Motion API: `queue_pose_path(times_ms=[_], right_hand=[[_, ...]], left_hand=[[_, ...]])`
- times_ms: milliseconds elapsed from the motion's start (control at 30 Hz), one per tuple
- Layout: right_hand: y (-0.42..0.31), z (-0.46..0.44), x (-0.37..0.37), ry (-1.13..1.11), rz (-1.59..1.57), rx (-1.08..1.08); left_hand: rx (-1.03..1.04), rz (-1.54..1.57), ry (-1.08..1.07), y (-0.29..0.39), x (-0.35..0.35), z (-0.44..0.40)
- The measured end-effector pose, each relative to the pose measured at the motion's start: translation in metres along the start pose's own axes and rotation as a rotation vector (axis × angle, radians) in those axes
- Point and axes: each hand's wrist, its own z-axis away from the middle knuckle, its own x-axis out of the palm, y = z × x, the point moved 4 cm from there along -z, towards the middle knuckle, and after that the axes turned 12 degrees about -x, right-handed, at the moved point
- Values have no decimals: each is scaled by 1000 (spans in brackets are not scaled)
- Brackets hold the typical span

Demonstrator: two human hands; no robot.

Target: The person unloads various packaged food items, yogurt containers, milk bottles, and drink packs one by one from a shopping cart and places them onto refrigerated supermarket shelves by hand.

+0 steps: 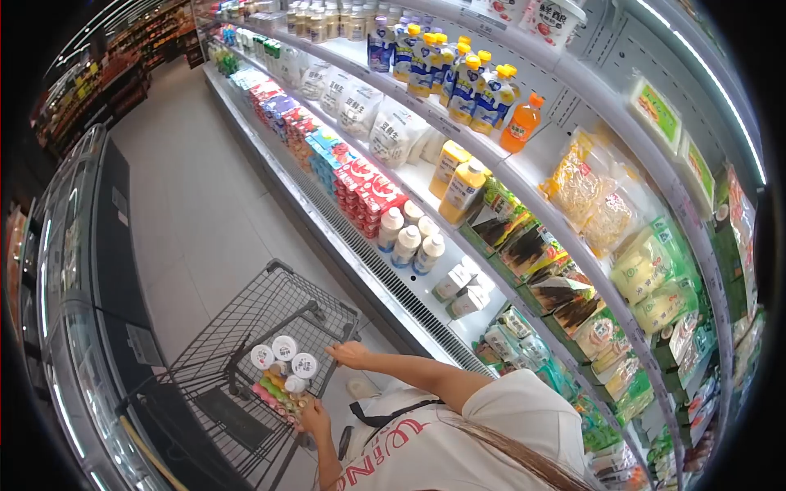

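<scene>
A dark wire shopping cart stands in the aisle in front of me. My right hand is closed on the cart's handle on the side nearer the shelves. Lower down, my left hand is curled at the handle's other end, right beside the goods; its fingertips are partly hidden. Several white-lidded tubs sit together at the cart's near end. Against them lies a row of small pink, green and yellow packs, close to my left hand.
A lit refrigerated shelf runs along the right, with white-capped bottles, red cartons, yellow juice bottles, an orange bottle and bagged noodles. A dark freezer case edges the left. Tiled floor stretches ahead between them.
</scene>
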Motion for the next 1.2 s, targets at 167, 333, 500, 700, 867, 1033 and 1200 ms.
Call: queue_pose_path(times_ms=[167, 333, 500, 700, 867, 1033, 1200], right_hand=[[23, -36, -22, -13, 1, 52], [56, -77, -40, 25, 48, 111], [93, -110, -55, 85, 104, 29], [133, -166, -99, 247, 16, -91], [167, -216, -117, 240, 42, -140], [187, -256, -134, 246, 25, -99], [200, -304, -160, 168, 83, -108]], left_hand=[[95, 122, -43, -5, 37, -60], [104, 130, -42, 32, 36, -117], [114, 106, -13, 81, 33, -157], [-269, -12, -68, 140, 16, -209], [-460, 16, -198, 165, 24, -260], [-470, 137, -153, 183, 32, -303], [-377, 93, 27, 187, 38, -338]])
